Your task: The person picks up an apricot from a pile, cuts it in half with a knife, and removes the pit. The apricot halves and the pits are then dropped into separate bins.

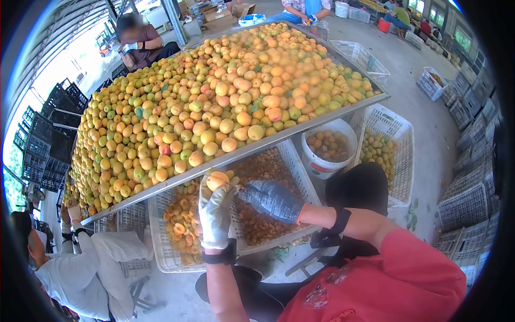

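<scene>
My left hand (pixel 214 214), in a white glove, is closed around an orange-yellow apricot (pixel 217 181) just below the table's front edge. Close beside it on the right is my right hand (pixel 271 199), in a grey-blue glove, its fingers curled together. Whatever it may hold is too small to make out. Below my left hand, a white crate (pixel 161 257) contains halved apricots (pixel 182 228). Under my right hand stands another white crate (pixel 306 185) with brownish pits and scraps (pixel 263 222). A metal-rimmed table (pixel 322 122) heaped with whole apricots (pixel 198 107) slopes in front of me.
To the right are a white bucket (pixel 351 129) of apricots and a crate (pixel 405 161) of greener fruit. One person (pixel 80 268) sits at left; another (pixel 142 45) sits across the table. Stacked crates (pixel 466 198) line the right side.
</scene>
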Demonstrator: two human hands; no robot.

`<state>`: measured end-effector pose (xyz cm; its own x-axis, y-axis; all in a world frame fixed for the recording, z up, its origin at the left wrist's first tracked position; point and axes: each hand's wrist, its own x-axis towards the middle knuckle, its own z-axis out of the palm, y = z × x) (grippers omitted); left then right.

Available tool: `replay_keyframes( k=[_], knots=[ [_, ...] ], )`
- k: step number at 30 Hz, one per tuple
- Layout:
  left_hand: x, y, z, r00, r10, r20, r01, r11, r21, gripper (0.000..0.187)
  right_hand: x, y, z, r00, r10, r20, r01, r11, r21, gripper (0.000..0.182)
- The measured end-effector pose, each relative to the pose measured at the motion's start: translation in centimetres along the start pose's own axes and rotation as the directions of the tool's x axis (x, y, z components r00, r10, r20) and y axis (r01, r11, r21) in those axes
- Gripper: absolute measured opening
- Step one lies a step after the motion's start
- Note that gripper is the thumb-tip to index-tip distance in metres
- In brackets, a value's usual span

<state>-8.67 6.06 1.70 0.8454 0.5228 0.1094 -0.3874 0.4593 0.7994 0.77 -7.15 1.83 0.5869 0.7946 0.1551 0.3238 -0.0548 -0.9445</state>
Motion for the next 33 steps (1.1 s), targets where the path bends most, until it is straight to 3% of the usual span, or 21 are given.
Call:
replay_keyframes(
  k=[1, 2, 3, 5, 9, 13, 16, 17, 19, 20, 23, 24, 27, 31, 33],
  knots=[
    [0.1, -0.3, -0.4, 1.000, -0.004, 0.022, 0.005, 0.999, -0.054, 0.044, 0.1, 0.0, 0.4, 0.989, -0.136, -0.056, 0.131, 0.988, -0.076, 0.033],
    [0.3, -0.9, -0.8, 1.000, 0.006, 0.029, -0.003, 0.995, -0.100, 0.045, 0.2, 0.0, 0.7, 0.990, -0.130, -0.052, 0.126, 0.989, -0.074, 0.033],
    [0.1, -1.3, -1.0, 1.000, 0.002, 0.024, 0.000, 0.995, -0.100, 0.045, 0.2, -0.2, 0.9, 0.999, -0.039, -0.026, 0.038, 0.999, -0.030, 0.033],
    [0.0, -2.0, -0.3, 0.997, -0.060, 0.038, 0.069, 0.943, -0.327, 0.044, 0.2, 0.0, 1.2, 0.999, 0.046, 0.002, -0.046, 0.999, 0.008, 0.033],
    [0.3, -2.8, -1.3, 0.990, -0.113, -0.088, 0.088, 0.965, -0.247, 0.048, -0.1, 1.3, 1.6, 0.998, 0.041, -0.046, -0.045, 0.994, -0.101, 0.034],
    [0.7, -2.8, -1.4, 1.000, -0.005, 0.008, 0.006, 0.981, -0.192, 0.045, 0.0, 0.6, 2.0, 0.993, 0.096, -0.071, -0.103, 0.989, -0.107, 0.034],
    [0.8, -3.7, -1.2, 0.971, -0.170, -0.165, 0.090, 0.908, -0.410, 0.043, -0.3, 1.5, 3.0, 0.992, 0.078, -0.094, -0.093, 0.982, -0.166, 0.033],
    [0.7, -3.7, -1.2, 0.972, -0.166, -0.168, 0.084, 0.908, -0.411, 0.043, -0.5, 1.6, 3.2, 0.993, 0.075, -0.090, -0.090, 0.982, -0.168, 0.033],
    [0.6, -3.8, -1.1, 0.986, -0.100, -0.134, 0.074, 0.979, -0.192, 0.042, -1.1, 1.9, 3.3, 0.986, 0.074, -0.150, -0.088, 0.992, -0.088, 0.034],
    [0.6, -3.7, -1.3, 0.986, -0.101, -0.133, 0.074, 0.979, -0.190, 0.042, -1.1, 2.0, 3.0, 0.986, 0.074, -0.152, -0.088, 0.992, -0.086, 0.034],
    [0.3, -3.0, -1.9, 0.997, -0.013, -0.070, 0.010, 0.999, -0.039, 0.034, -0.9, 1.8, 2.1, 0.990, 0.110, -0.093, -0.120, 0.987, -0.108, 0.034],
    [0.2, -2.1, -1.2, 0.999, -0.038, -0.015, 0.035, 0.990, -0.136, 0.028, -0.8, 1.5, 1.9, 0.988, 0.125, -0.094, -0.134, 0.986, -0.100, 0.034],
    [-0.2, -1.2, 0.0, 1.000, 0.029, -0.007, -0.029, 0.994, -0.105, 0.027, -0.7, 0.8, 2.0, 0.990, 0.102, -0.096, -0.111, 0.989, -0.101, 0.035],
    [-0.4, -2.9, -0.8, 0.999, -0.020, 0.038, 0.029, 0.967, -0.254, 0.029, -0.9, 1.3, 2.1, 0.991, 0.092, -0.097, -0.101, 0.990, -0.100, 0.036],
    [-0.3, -2.7, -0.5, 0.999, -0.034, 0.037, 0.042, 0.974, -0.224, 0.027, -1.1, 1.4, 1.9, 0.993, 0.077, -0.093, -0.084, 0.993, -0.079, 0.037]
  ],
)
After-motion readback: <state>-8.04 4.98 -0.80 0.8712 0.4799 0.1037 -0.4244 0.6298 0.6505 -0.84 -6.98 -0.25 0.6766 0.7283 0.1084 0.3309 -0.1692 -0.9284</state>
